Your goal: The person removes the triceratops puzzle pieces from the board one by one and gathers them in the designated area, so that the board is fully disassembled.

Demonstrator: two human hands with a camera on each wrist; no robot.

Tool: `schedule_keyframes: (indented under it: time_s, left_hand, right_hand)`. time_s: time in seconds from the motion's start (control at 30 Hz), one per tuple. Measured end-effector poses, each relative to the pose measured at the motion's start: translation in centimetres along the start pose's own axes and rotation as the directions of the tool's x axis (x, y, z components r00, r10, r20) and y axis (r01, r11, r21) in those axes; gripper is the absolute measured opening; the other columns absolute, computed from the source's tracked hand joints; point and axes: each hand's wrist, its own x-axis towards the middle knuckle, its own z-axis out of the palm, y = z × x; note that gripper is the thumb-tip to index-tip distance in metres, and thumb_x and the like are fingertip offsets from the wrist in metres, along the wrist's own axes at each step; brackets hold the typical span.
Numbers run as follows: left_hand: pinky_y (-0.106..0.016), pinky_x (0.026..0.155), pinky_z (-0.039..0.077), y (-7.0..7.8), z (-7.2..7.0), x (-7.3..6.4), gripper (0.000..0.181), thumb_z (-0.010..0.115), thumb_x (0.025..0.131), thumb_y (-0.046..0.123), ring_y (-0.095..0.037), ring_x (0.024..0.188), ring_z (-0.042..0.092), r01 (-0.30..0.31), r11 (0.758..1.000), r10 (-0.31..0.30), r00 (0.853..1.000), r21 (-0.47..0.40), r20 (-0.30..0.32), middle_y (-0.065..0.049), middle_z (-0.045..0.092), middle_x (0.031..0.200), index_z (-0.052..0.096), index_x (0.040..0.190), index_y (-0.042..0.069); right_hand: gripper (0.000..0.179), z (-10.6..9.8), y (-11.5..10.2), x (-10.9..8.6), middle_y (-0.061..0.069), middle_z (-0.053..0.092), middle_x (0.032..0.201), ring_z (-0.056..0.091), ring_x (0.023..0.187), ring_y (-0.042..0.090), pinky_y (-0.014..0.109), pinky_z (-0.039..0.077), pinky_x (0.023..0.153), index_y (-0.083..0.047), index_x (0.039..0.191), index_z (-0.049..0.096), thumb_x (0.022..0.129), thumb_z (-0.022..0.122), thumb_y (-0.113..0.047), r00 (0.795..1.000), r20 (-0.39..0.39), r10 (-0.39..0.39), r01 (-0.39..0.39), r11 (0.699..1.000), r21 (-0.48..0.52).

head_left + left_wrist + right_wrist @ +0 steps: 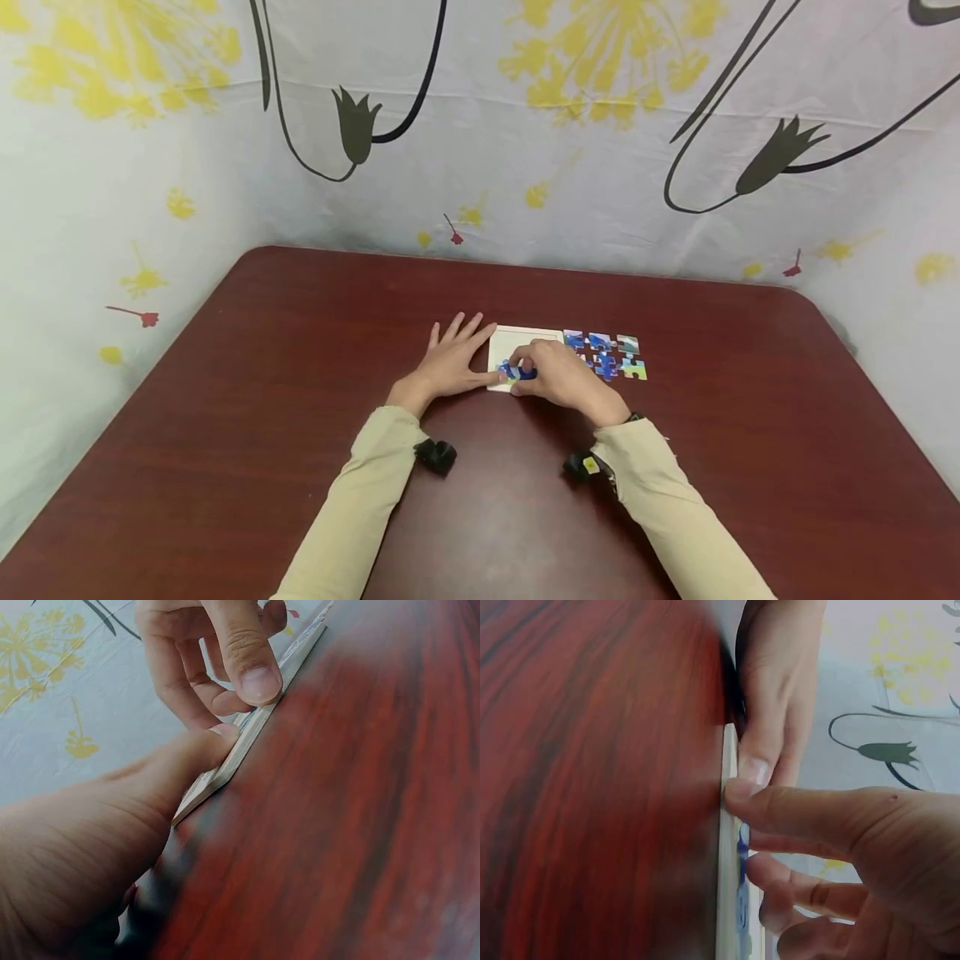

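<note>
A pale wooden puzzle tray (513, 339) lies flat on the table, with blue and green jigsaw pieces (504, 368) along its near side. My left hand (448, 364) is spread at the tray's left edge, its thumb resting on the near-left corner. Over the near side of the tray, my right hand (561, 375) has its fingers bent and pinches a blue jigsaw piece (528, 374). The right wrist view shows the right thumb (780, 808) at the tray's rim (727, 825), close to the left thumb (759, 769). Fingers partly hide the held piece.
Several loose jigsaw pieces (630, 369) lie in rows just right of the tray, some behind the right hand. The dark red wooden table (315, 333) reaches a patterned cloth (450, 192) at the back and sides.
</note>
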Motion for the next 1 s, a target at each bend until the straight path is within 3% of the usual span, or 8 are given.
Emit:
schedule_keyframes:
  time_s: [0.27,0.5,0.8,1.0]
  left_hand:
    - [-0.052,0.107,-0.007,0.05,-0.31,-0.11,0.051,0.034,0.1,0.04,-0.023,0.141,-0.002,0.06,0.996,-0.059,0.998,-0.066,0.009,0.0,0.012,0.155,0.026,0.149,0.025]
    - [-0.054,0.108,-0.004,-0.17,-0.18,-0.09,0.053,0.039,0.099,0.035,-0.026,0.141,-0.001,0.031,0.999,-0.031,1.0,-0.017,-0.001,-0.001,0.012,0.155,0.025,0.149,0.024]
    - [-0.054,0.108,-0.003,-0.01,-0.08,-0.29,0.053,0.039,0.099,0.036,-0.026,0.141,0.0,0.026,1.0,-0.026,1.0,-0.011,-0.013,-0.001,0.013,0.154,0.025,0.149,0.024]
    - [-0.054,0.108,-0.003,0.08,-0.06,-0.24,0.053,0.038,0.098,0.035,-0.026,0.141,0.001,0.036,0.999,-0.035,0.999,0.006,-0.017,0.0,0.013,0.154,0.025,0.149,0.025]
  right_hand:
    - [0.029,0.32,0.74,0.09,0.003,0.061,0.082,0.056,0.072,0.015,0.032,0.047,0.067,-0.008,0.1,0.067,0.077,0.077,-0.023,1.0,0.001,-0.031,0.031,0.995,0.091]
    - [0.029,0.23,0.59,0.11,0.002,0.059,0.078,0.051,0.064,0.011,0.03,0.045,0.061,-0.007,0.098,0.067,0.077,0.078,-0.022,0.998,-0.02,-0.052,0.053,0.997,0.049]
    - [0.029,0.29,0.1,-0.13,0.001,0.057,0.082,0.051,0.067,0.011,0.029,0.045,0.06,-0.008,0.101,0.066,0.079,0.075,-0.024,1.0,0.015,-0.009,0.009,1.0,-0.012]
    - [0.028,0.28,0.04,-0.11,-0.002,0.058,0.076,0.053,0.065,0.009,0.028,0.045,0.059,-0.007,0.102,0.064,0.08,0.074,-0.022,1.0,0.013,-0.027,0.027,1.0,0.012]
